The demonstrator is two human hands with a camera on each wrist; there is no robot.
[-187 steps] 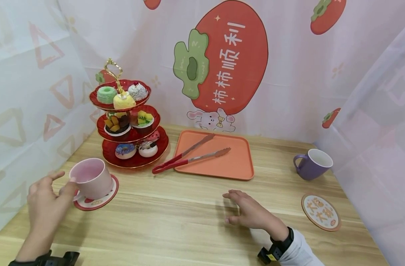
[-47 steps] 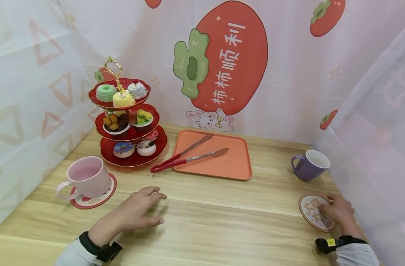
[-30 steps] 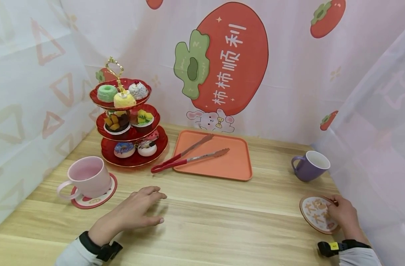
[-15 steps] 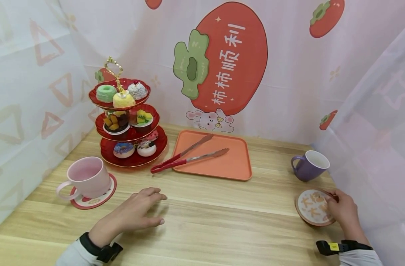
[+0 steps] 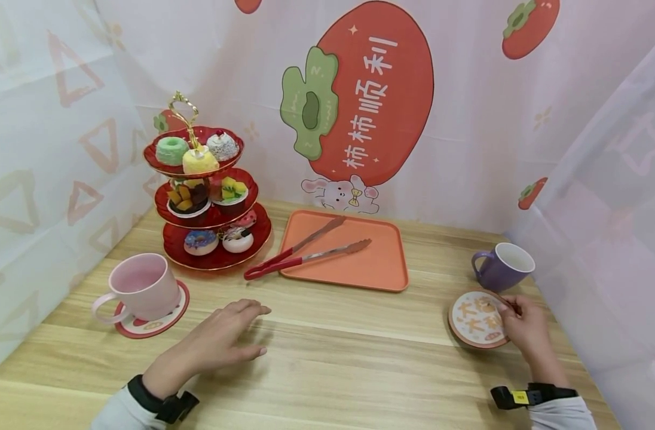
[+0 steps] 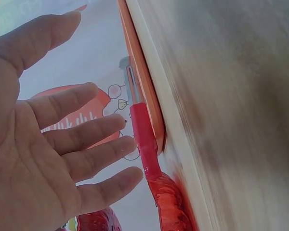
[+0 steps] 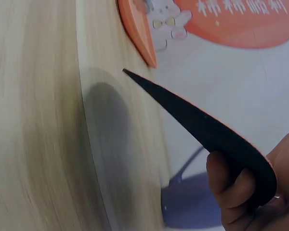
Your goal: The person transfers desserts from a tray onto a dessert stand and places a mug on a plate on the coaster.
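My right hand [image 5: 529,331] pinches the right edge of a round coaster [image 5: 477,321] with orange lettering, at the right of the head view. In the right wrist view the coaster's dark underside [image 7: 207,130] shows, lifted off the tabletop and casting a shadow. Just behind it stands a purple mug [image 5: 502,267]. My left hand [image 5: 220,337] hovers over or rests on the table with straight, spread fingers and holds nothing; the left wrist view shows its bare palm [image 6: 33,159]. Left of it a pink cup [image 5: 147,289] sits on a red-rimmed coaster [image 5: 184,298].
Red-handled tongs [image 5: 276,266] lie across an orange tray [image 5: 378,263] at the back middle. A three-tier red stand [image 5: 252,248] with toy cakes and donuts is at the back left. Printed cloth [image 5: 467,119] walls the wooden table [image 5: 360,370] at the back and sides.
The right hand has taken hold of the coaster, lifted it and brought it left, nearer the purple mug. Earlier, the left hand left the pink cup and moved right; it has since stayed still.
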